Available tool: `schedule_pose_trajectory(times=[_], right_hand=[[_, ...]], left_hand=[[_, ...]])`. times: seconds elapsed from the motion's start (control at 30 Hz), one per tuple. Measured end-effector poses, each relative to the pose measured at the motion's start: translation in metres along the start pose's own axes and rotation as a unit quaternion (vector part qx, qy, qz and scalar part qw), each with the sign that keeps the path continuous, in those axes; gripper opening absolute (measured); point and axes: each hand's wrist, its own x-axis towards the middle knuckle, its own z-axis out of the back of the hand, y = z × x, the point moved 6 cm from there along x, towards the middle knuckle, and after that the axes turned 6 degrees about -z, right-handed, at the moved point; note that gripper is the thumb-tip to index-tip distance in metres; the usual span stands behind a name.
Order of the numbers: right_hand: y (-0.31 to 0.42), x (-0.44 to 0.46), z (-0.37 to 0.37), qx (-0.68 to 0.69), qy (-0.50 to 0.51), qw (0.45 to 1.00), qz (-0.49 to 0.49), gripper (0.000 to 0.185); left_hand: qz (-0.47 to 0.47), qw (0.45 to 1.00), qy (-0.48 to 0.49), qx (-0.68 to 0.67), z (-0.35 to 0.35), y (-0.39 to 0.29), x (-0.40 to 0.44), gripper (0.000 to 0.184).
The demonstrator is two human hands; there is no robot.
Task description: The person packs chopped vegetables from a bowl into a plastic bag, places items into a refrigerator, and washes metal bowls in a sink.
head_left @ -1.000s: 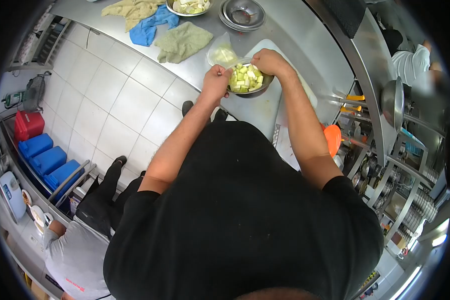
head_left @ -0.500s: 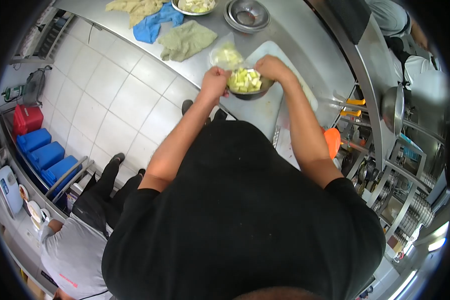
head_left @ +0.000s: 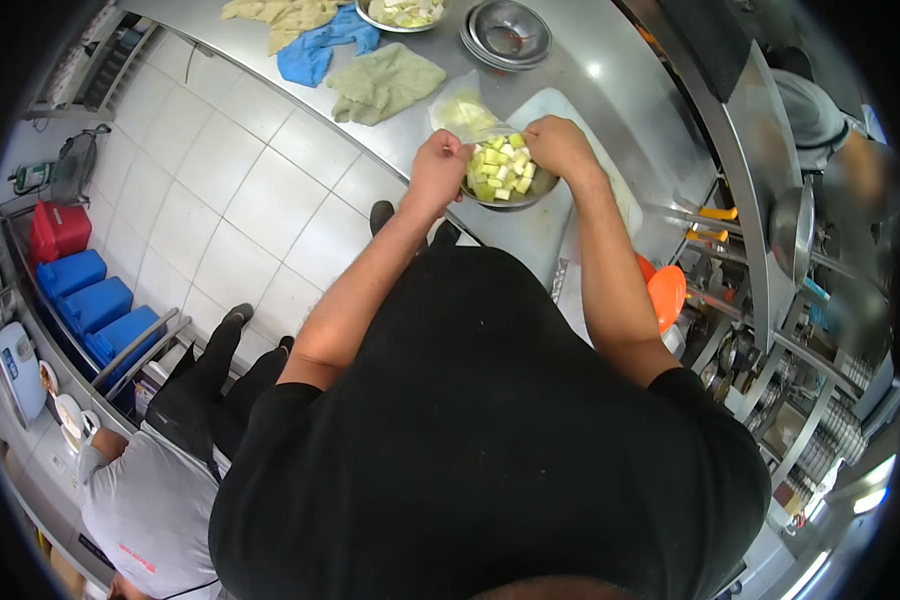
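A metal bowl point(head_left: 515, 206) full of cut pale-green vegetable chunks point(head_left: 501, 168) is between my hands, over the near part of a white cutting board point(head_left: 548, 104). Just beyond it, a clear plastic bag point(head_left: 463, 108) with pale pieces inside lies against the bowl's far side. My left hand point(head_left: 438, 172) is closed in a pinch on the bag's edge, at the bowl's left side. Curled at the bowl's upper right rim, my right hand point(head_left: 562, 148) grips the bowl; its fingertips are partly hidden and touch the film's edge.
Stacked metal bowls point(head_left: 507, 35) and another bowl of cut pieces point(head_left: 401, 14) stand farther back on the steel counter. Green point(head_left: 387, 82) and blue point(head_left: 320, 45) cloths lie at its left edge. A person in a grey shirt point(head_left: 150, 490) is at lower left; an orange bowl point(head_left: 667, 297) sits at right.
The bowl now shows more of its chunks and its outer front wall less. My left hand has shifted slightly up to the bag's edge. The whole view has moved a little.
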Motion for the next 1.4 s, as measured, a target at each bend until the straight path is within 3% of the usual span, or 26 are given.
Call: schedule_pose_trajectory(times=[0.07,0.17,0.23,0.33,0.43,0.63,0.73,0.83,1.03,1.07,1.17,1.3,1.4], right_hand=[[0.009,-0.004,0.009,0.009,0.003,0.999,-0.042,0.026],[0.014,0.0,0.003,-0.014,0.027,0.999,0.017,0.025],[0.021,-0.008,0.023,0.034,-0.001,0.999,-0.015,0.025],[0.027,-0.017,0.04,0.069,-0.046,0.996,-0.03,0.027],[0.025,-0.011,0.044,0.096,-0.056,0.994,-0.016,0.026],[0.025,0.013,0.021,0.017,0.0,1.0,0.012,0.03],[0.023,0.02,0.021,0.026,-0.022,0.999,0.014,0.027],[0.023,0.032,-0.005,0.049,0.084,0.995,0.004,0.027],[0.02,0.019,0.001,0.126,0.093,0.987,-0.032,0.028],[0.018,0.021,0.003,0.129,0.042,0.991,0.004,0.027],[0.015,0.022,-0.003,0.134,0.068,0.989,0.001,0.027],[0.011,0.028,-0.011,0.117,0.028,0.991,0.059,0.029],[-0.007,0.026,-0.029,0.2,0.113,0.973,-0.027,0.024]], left_hand=[[0.003,1.0,0.012,0.029,0.005,-0.002,0.0,0.03],[0.009,0.997,0.031,0.068,0.005,0.007,0.008,0.032],[0.008,0.996,0.023,0.086,0.009,-0.004,0.007,0.033],[-0.084,0.992,-0.008,0.088,0.011,-0.015,0.017,0.032],[-0.096,0.989,-0.042,0.107,0.016,-0.033,0.013,0.028],[-0.032,0.996,-0.031,0.071,0.02,-0.033,0.02,0.023],[-0.022,0.998,-0.046,0.038,0.022,-0.019,0.022,0.021],[-0.003,0.999,-0.042,0.011,0.022,-0.006,0.023,0.019],[0.009,0.999,-0.035,0.006,0.024,-0.013,0.016,0.017],[0.003,1.0,-0.028,0.008,0.022,-0.014,0.013,0.017],[0.01,1.0,-0.021,0.003,0.018,-0.013,0.01,0.016],[0.024,0.999,-0.025,-0.029,0.018,-0.008,0.028,0.016],[0.077,0.995,0.016,-0.064,0.018,0.005,0.019,0.015]])
